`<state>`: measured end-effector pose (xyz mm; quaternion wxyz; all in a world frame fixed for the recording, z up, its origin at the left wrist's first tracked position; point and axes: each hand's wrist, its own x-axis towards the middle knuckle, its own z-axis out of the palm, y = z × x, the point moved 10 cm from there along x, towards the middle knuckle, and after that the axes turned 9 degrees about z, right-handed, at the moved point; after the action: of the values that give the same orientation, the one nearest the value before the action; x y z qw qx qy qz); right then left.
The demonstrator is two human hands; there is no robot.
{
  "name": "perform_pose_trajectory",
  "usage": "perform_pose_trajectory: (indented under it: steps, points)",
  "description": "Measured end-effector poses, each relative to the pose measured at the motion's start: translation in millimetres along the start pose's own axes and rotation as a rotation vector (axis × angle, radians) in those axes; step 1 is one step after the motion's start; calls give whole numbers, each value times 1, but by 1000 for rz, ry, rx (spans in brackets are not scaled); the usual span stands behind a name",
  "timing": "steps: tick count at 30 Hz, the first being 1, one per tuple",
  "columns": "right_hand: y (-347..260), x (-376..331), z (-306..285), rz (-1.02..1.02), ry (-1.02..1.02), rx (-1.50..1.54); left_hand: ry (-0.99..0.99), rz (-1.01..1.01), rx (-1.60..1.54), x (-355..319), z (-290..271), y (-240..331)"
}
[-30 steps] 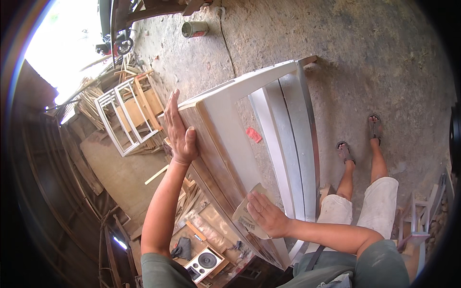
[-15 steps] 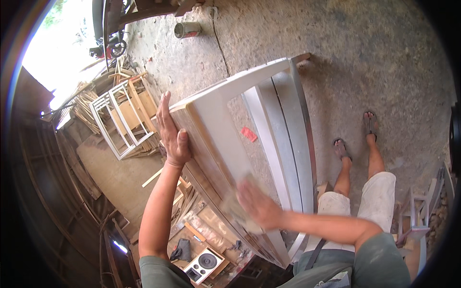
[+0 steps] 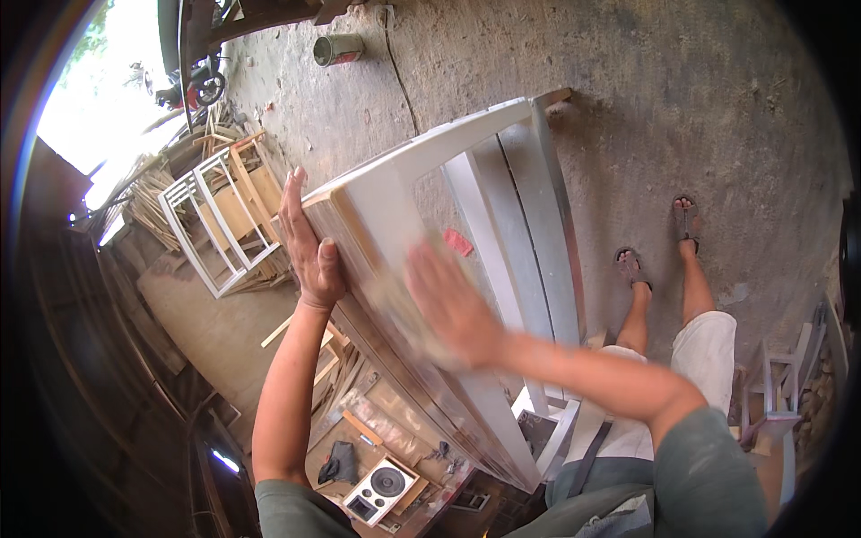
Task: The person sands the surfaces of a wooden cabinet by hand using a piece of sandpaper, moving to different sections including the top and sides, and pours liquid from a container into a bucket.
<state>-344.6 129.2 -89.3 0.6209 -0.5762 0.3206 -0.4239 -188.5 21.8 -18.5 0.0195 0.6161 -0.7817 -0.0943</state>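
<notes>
A wooden furniture frame (image 3: 381, 211), partly white and partly bare brown wood, stands tilted in front of me. My left hand (image 3: 309, 255) is open, its palm and spread fingers braced against the brown outer rail (image 3: 359, 251) near its upper corner. Over the same rail and the white face beside it lies my right hand (image 3: 453, 309), smeared by motion, fingers stretched forward. Beneath its fingers a blurred tan sheet (image 3: 393, 300), apparently sandpaper, is pressed to the wood. Grey slats (image 3: 529, 224) run along the frame's right side.
A white slatted frame (image 3: 211, 233) leans on piled wood strips at left. Below left, a speaker (image 3: 387, 482) lies on a cluttered bench. A metal can (image 3: 339, 50) lies on the floor, beside a cable. A person's sandalled feet (image 3: 632, 264) are at right.
My right hand has slid up and left along the rail with the tan sheet. The left hand keeps its place on the frame. The whole view has shifted slightly.
</notes>
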Motion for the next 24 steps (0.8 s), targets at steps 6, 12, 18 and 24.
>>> perform_pose_trajectory:
  steps: [6,12,18,24]
  points:
    - [1,29,-16,16,64,79,5,-17,-15,-5,5,-4]
    - [-9,-31,-4,32,-15,-39,4,-1,10,4,1,0]
    - [15,74,-35,77,142,20,0,-18,-21,-5,7,-2]
    - [0,-35,-3,92,-53,-46,13,0,9,1,3,-3]
